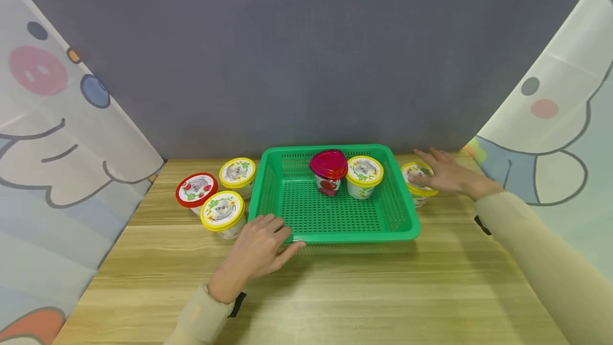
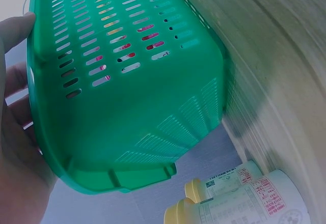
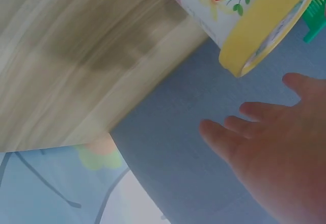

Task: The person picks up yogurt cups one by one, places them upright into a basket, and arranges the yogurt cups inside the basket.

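Note:
A green plastic basket (image 1: 330,237) holds a pink-lidded cup (image 1: 328,166) and a yellow-lidded cup (image 1: 364,174). My left hand (image 1: 261,246) grips its near left corner, the fingers over the rim and the thumb along the front side; in the left wrist view the hand (image 2: 20,127) is at the rim of the basket (image 2: 127,117). To the basket's right, my right hand (image 1: 445,172) hovers with spread fingers over another yellow-lidded cup (image 1: 415,177). The right wrist view has a gap between the hand (image 3: 275,142) and that cup (image 3: 229,10).
Left of the basket stand a red-lidded cup (image 1: 196,189) and two yellow-lidded cups, one behind (image 1: 238,172) and one nearer (image 1: 223,212). A grey panel (image 1: 306,57) rises behind the wooden table (image 1: 364,302). Cartoon-printed sheets (image 1: 43,137) flank both sides.

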A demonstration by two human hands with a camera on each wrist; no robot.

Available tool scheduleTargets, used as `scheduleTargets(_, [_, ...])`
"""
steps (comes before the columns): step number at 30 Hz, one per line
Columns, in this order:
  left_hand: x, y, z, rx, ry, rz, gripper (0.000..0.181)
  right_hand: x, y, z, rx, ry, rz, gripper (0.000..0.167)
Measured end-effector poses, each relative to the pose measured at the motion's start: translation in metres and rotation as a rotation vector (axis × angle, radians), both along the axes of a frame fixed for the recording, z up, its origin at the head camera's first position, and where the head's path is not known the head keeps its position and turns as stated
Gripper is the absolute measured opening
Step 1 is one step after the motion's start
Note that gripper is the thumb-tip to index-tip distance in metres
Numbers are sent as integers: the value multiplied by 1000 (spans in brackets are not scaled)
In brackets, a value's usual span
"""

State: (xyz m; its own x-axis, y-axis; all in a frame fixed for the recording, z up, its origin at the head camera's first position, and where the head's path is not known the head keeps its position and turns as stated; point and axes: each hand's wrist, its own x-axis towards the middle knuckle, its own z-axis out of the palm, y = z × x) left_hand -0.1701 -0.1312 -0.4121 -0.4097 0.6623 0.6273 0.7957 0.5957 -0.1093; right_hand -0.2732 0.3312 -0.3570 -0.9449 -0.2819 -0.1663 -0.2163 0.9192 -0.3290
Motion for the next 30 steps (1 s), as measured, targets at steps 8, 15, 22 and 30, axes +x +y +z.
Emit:
scheduleTargets(8, [0, 0, -1, -4, -5, 5, 46, 3, 0, -5, -26, 24, 33, 92])
scheduleTargets(15, [0, -1, -2, -14, -14, 17, 47, 3, -5, -10, -31, 48, 63, 93])
scheduleTargets(22, [1, -2, -1, -17, -13, 19, 47, 1, -15, -14, -18, 95, 115, 89])
scheduleTargets(30, [0, 0, 0, -12, -10, 13, 45, -2, -18, -17, 7, 45, 85, 86])
